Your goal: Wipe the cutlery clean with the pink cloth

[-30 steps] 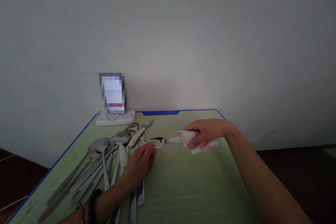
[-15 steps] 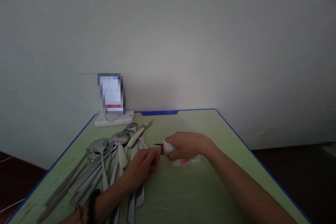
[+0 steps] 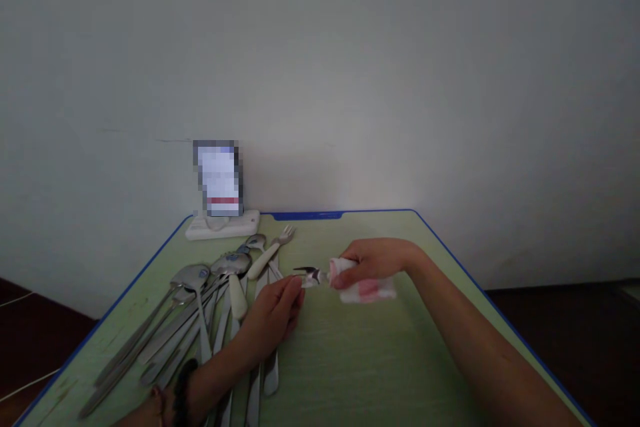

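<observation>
A small, shiny metal fork-like utensil (image 3: 311, 275) is held between the two hands, above the middle of the pale green, blue-edged surface (image 3: 350, 360). Its long axis runs from 9 to 3 o'clock, its pronged head towards 9. The left hand (image 3: 274, 310) pinches the tip; the right hand (image 3: 373, 263) grips a pink-and-white cloth (image 3: 367, 290) wrapped around the 3 o'clock end, hiding it. Towards 8 o'clock lies a jumbled pile of silver metal cutlery (image 3: 201, 317); its cream-handled metal fork (image 3: 265, 260) points to 1 o'clock. Bluish marks in the spoon bowls are unreadable. At 11 o'clock, a propped-up phone's bright screen (image 3: 220, 177) is pixelated, its writing illegible.
</observation>
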`<state>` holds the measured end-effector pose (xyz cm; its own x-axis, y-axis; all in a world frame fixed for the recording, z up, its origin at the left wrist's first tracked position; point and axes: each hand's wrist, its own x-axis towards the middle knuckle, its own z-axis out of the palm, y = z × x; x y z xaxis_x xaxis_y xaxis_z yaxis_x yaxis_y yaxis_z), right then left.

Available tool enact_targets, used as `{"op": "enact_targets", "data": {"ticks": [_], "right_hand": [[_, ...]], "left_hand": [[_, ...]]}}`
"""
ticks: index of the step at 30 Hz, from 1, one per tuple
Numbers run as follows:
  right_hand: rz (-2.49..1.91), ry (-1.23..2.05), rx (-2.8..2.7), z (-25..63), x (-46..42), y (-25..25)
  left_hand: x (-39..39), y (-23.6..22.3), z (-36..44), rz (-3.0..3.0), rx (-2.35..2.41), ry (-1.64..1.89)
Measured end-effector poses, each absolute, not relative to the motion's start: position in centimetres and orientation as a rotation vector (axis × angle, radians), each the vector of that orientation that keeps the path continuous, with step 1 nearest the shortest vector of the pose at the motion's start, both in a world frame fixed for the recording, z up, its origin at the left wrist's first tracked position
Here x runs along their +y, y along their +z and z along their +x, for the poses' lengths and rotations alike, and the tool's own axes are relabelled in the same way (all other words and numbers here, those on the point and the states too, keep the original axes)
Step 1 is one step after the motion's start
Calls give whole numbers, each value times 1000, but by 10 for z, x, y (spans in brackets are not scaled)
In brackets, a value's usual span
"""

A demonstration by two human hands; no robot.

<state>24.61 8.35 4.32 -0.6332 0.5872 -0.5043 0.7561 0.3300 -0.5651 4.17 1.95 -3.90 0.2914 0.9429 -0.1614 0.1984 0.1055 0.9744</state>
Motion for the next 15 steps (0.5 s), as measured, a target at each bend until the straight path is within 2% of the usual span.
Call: {"op": "enact_targets", "data": {"ticks": [5, 9, 13, 15], "right_hand": [[1189, -1226, 2466, 228, 82, 21], [1227, -1368, 2527, 225, 81, 16], [1478, -1621, 2660, 219, 82, 16], [1692, -1904, 2681, 211, 83, 14]], "left_hand": [[19, -42, 39, 1658, 1065, 646], [19, -47, 39, 1550, 1052, 698], [18, -46, 39, 1524, 1032, 733], [16, -42, 39, 1604, 1031, 723]]}}
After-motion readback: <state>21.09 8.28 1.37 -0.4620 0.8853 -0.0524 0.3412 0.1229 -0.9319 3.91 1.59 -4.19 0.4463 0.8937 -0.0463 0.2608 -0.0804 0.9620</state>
